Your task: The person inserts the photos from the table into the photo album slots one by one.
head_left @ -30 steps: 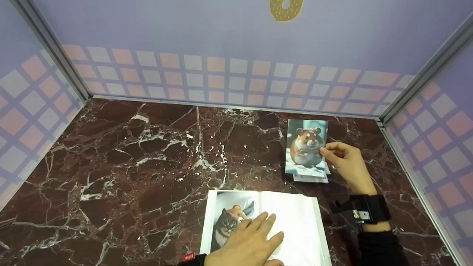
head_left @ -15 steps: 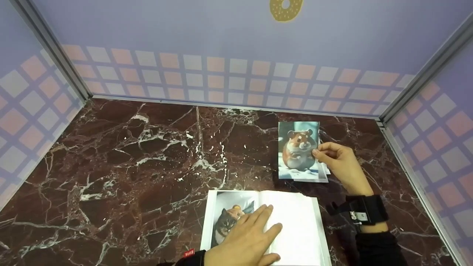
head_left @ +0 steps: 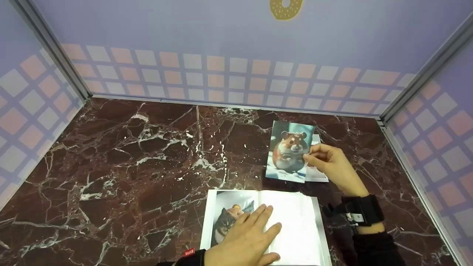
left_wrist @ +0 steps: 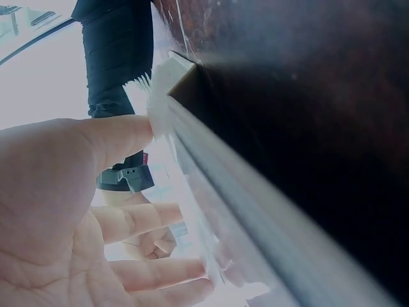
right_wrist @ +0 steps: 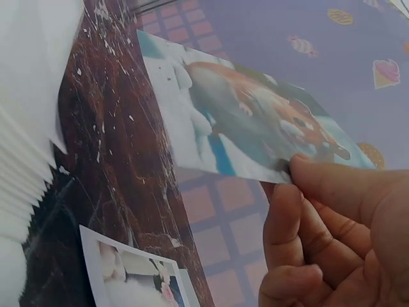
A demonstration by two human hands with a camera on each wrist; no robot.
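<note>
Between thumb and forefinger, my right hand [head_left: 329,162] pinches the right edge of a hamster photo [head_left: 290,151]. In the right wrist view the hamster photo [right_wrist: 249,118] is held up off the table, tilted. Behind and below it other photos [head_left: 317,173] lie on the table, partly covered. My left hand [head_left: 245,236] rests with spread, straight fingers on an open photo album [head_left: 295,229]. The album's left page shows a cat picture [head_left: 227,220], partly under the hand; its right page is white and glossy. In the left wrist view the fingers touch the album pages [left_wrist: 185,173].
A dark red marble table [head_left: 147,166] with white veins and small pale specks lies under everything. Purple panels with pink and white checks, such as the back wall [head_left: 221,74], stand at the back and both sides.
My right hand has carried the hamster photo left and slightly toward me, tilting it and uncovering more of the photos beneath. The left hand shifted slightly on the album, its thumb now spread.
</note>
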